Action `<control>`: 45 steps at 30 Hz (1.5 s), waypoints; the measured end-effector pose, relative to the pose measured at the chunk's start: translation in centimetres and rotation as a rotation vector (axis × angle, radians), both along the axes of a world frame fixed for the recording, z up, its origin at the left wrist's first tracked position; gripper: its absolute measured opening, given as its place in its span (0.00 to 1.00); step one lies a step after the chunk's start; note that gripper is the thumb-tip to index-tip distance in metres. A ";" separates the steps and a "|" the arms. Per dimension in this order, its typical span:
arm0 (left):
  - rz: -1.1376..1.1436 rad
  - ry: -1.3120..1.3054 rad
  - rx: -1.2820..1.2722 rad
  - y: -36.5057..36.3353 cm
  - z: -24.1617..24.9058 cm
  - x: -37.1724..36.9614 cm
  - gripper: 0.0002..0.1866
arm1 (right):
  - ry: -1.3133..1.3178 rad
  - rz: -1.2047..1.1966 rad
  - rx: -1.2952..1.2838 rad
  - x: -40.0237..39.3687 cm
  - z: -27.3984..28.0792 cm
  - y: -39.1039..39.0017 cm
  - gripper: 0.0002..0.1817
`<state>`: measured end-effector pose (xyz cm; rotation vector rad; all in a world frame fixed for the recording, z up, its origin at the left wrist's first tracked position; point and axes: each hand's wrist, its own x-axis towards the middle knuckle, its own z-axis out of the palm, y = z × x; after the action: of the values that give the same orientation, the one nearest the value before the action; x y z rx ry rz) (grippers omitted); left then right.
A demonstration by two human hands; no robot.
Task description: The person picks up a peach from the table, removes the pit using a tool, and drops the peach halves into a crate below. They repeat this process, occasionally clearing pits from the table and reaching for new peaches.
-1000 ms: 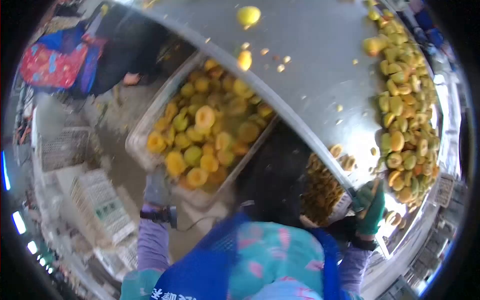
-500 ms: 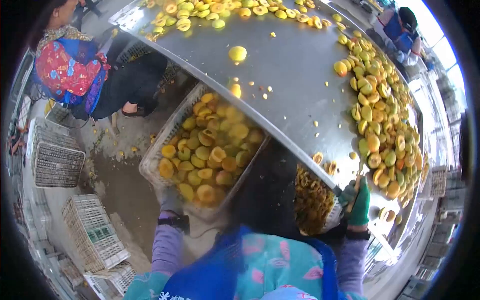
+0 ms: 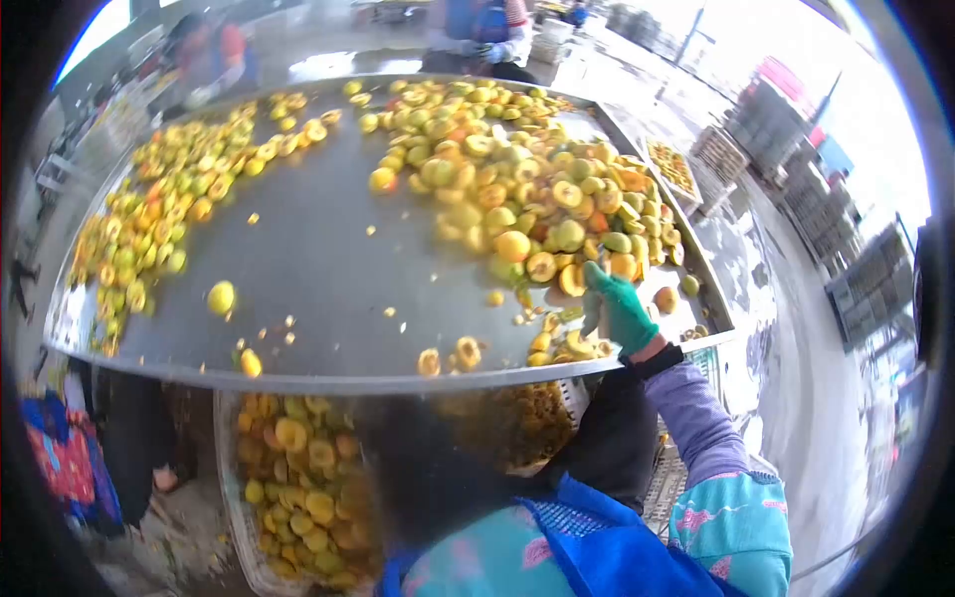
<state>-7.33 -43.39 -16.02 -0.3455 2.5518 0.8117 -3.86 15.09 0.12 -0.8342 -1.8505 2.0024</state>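
Observation:
My right hand [image 3: 619,308], in a green glove, reaches over the front right of the metal table [image 3: 328,289], at the edge of a big heap of halved yellow-green fruit [image 3: 517,184]. Its fingers are bent against the fruit, and what they hold, if anything, is hidden. Cut pieces [image 3: 572,346] lie just left of the glove. My left hand is out of the frame. Below the table's front edge stands a crate of fruit halves [image 3: 308,497], with a container of brown pieces [image 3: 522,423] to its right.
Another fruit heap [image 3: 164,214] covers the table's left side. A single fruit [image 3: 221,298] and small pits lie near the front left. A seated person [image 3: 65,453] is at the lower left; other people stand behind the table. Stacked crates [image 3: 761,129] are at the right.
The view has swung to the right and up, showing more of the table. My left hand, earlier by the fruit crate, has left the view. My right hand has moved to the heap.

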 end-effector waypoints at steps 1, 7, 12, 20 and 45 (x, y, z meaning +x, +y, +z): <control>-0.013 0.034 0.013 1.3 1.3 -1.7 0.21 | 0.047 -0.107 0.091 0.3 1.0 2.2 0.18; -0.083 0.357 0.076 9.2 13.0 -12.1 0.22 | 0.175 -0.754 0.301 4.1 -2.7 22.9 0.08; -0.290 0.481 0.207 27.4 22.9 -19.5 0.23 | 0.192 -0.878 0.169 5.9 -7.2 33.4 0.12; -1.212 0.759 0.403 72.9 19.5 -24.9 0.35 | 0.065 -0.738 0.474 3.7 -15.3 38.2 0.13; -0.980 0.218 0.165 49.3 13.0 -27.5 0.29 | 0.228 0.152 0.055 -19.4 -10.2 16.8 0.25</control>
<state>-34.86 5.95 -3.02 1.0152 2.3603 0.6537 -23.24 31.85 -10.07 -0.4408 -1.8749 2.0283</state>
